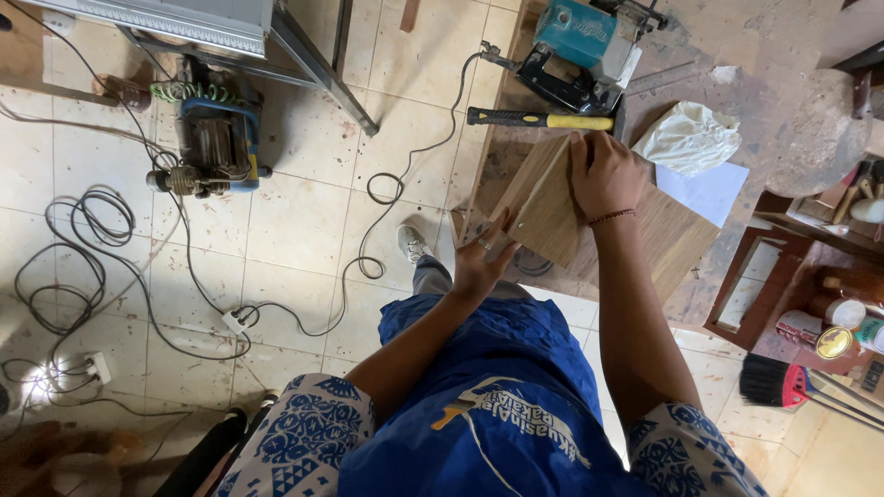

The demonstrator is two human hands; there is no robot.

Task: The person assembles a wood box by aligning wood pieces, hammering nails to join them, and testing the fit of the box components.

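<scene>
Floor tiles [304, 221], pale and dusty, fill the left half of the head view, crossed by loops of black cable [101, 216] that run to a white power strip [97, 368] and a plug block [235, 320]. On the right stands the worn table [727, 129], its top grey and scuffed. A blue apron [497, 387] and patterned sleeves take up the bottom of the view, with one shoe [412, 244] on the tiles beside the table's edge.

On the table lies a flat wooden board [677, 235], and on it rests a lighter wooden panel [543, 207], tilted up along its left edge so that it overhangs the table's near corner. The right hand [603, 170] lies palm down on the upper part of this panel, fingers spread flat and pressing, a thin bracelet at the wrist. The left hand [483, 258] is open too, its fingers held against the panel's lower left edge, a ring on one finger.

Beyond the panel a teal power saw [585, 46] sits at the table's far end, and just in front of it lies a hammer [539, 119] with a black and yellow handle. A crumpled pale bag [689, 138] and a white sheet of paper [704, 191] lie to the right of the right hand. On the floor at left is a small blue-framed motor [214, 138]. Tins [833, 336] and a black brush [769, 382] sit low at the right edge.
</scene>
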